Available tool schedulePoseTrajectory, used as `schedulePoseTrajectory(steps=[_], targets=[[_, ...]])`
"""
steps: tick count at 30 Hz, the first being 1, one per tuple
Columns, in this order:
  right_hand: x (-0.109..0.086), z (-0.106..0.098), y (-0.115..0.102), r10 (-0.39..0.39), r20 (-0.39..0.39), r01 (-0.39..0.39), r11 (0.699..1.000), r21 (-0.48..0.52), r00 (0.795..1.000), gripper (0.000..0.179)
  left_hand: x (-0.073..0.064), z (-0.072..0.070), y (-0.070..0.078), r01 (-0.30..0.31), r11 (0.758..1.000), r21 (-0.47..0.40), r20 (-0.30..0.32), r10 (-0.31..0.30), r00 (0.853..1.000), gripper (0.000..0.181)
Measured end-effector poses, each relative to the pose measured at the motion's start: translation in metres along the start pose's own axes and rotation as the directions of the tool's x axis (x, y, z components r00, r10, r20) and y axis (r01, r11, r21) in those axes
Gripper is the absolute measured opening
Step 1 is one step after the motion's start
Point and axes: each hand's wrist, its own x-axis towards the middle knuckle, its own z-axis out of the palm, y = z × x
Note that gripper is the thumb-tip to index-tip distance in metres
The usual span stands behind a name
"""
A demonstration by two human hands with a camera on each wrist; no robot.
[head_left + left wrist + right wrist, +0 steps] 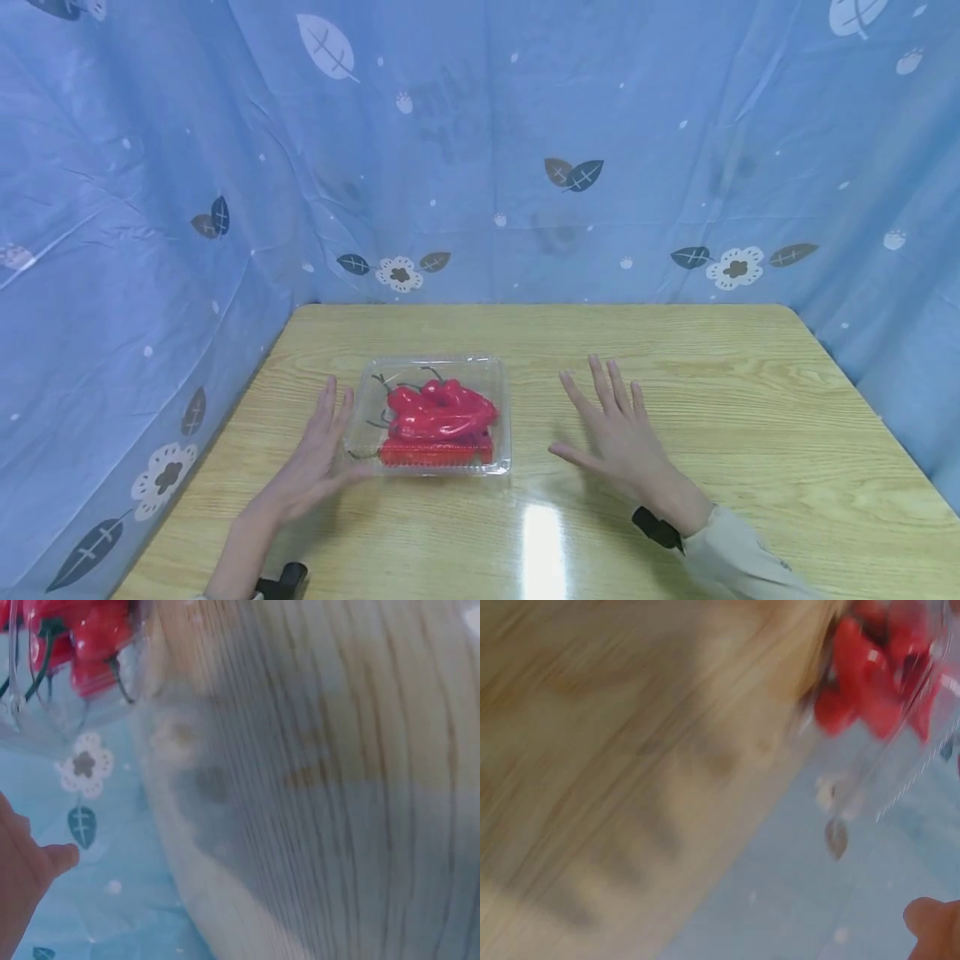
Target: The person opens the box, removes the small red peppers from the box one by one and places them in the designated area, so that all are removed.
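A clear plastic clamshell box (505, 425) sits left of centre on the table in the head view. Inside it lie several red chili peppers (442, 427) with thin green stems. My left hand (311, 462) is at the box's left side, fingers extended and the thumb right by its front left corner. To the right of the box, my right hand (624, 437) is raised over the table with its fingers spread, holding nothing. Red peppers (82, 634) show through the plastic in the left wrist view, and blurred peppers (874, 675) appear in the right wrist view.
The wood-grain table (675, 358) has rounded far corners. A blue curtain (480, 125) printed with leaves and flowers surrounds its back and sides. Glare shines on the tabletop near the front. Both wrists carry dark straps.
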Motion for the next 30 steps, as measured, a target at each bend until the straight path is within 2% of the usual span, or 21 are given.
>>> schedulePoseTrajectory(steps=[3, 6, 9, 11, 14, 18, 21, 24, 26, 29, 30], targets=[[0.005, 0.006, -0.014, -0.045, 0.031, 0.043, 0.996, 0.072, 0.999, 0.093, -0.001, 0.003, 0.002, 0.004, 1.0, 0.012, 0.005, -0.004, 1.0, 0.109], [0.008, 0.013, -0.023, -0.081, 0.044, 0.073, 0.984, 0.163, 0.996, 0.095, 0.0, 0.004, 0.003, 0.022, 1.0, -0.016, 0.008, -0.022, 1.0, 0.113], [0.01, 0.022, -0.029, -0.093, 0.05, 0.074, 0.952, 0.297, 0.994, 0.1, 0.001, 0.003, 0.003, 0.044, 0.993, -0.112, 0.019, -0.042, 0.999, 0.118], [0.011, 0.029, -0.031, -0.088, 0.062, 0.056, 0.914, 0.403, 0.994, 0.102, 0.003, 0.002, 0.002, 0.057, 0.978, -0.203, 0.037, -0.051, 0.998, 0.122], [0.014, 0.037, -0.033, -0.092, 0.067, 0.038, 0.825, 0.564, 0.993, 0.104, 0.005, 0.002, -0.002, 0.078, 0.945, -0.317, 0.061, -0.062, 0.996, 0.126], [0.018, 0.041, -0.036, -0.103, 0.095, 0.001, 0.681, 0.733, 0.99, 0.102, 0.003, 0.002, -0.007, 0.094, 0.913, -0.397, 0.076, -0.069, 0.995, 0.122], [0.021, 0.041, -0.042, -0.06, 0.159, -0.101, 0.547, 0.831, 0.985, 0.098, 0.002, 0.0, -0.009, 0.099, 0.886, -0.453, 0.082, -0.069, 0.994, 0.117], [0.024, 0.04, -0.049, 0.017, 0.211, -0.198, 0.432, 0.88, 0.977, 0.095, 0.002, -0.002, -0.008, 0.107, 0.855, -0.508, 0.091, -0.071, 0.993, 0.116], [0.026, 0.04, -0.054, 0.071, 0.234, -0.243, 0.385, 0.89, 0.97, 0.097, 0.002, -0.003, -0.007, 0.118, 0.831, -0.543, 0.098, -0.077, 0.992, 0.116], [0.029, 0.039, -0.058, 0.117, 0.269, -0.293, 0.335, 0.895, 0.956, 0.101, 0.001, -0.003, -0.007, 0.132, 0.798, -0.588, 0.105, -0.086, 0.991, 0.113], [0.029, 0.039, -0.059, 0.124, 0.279, -0.305, 0.328, 0.894, 0.952, 0.102, 0.001, -0.003, -0.008, 0.133, 0.786, -0.604, 0.105, -0.087, 0.991, 0.111]])
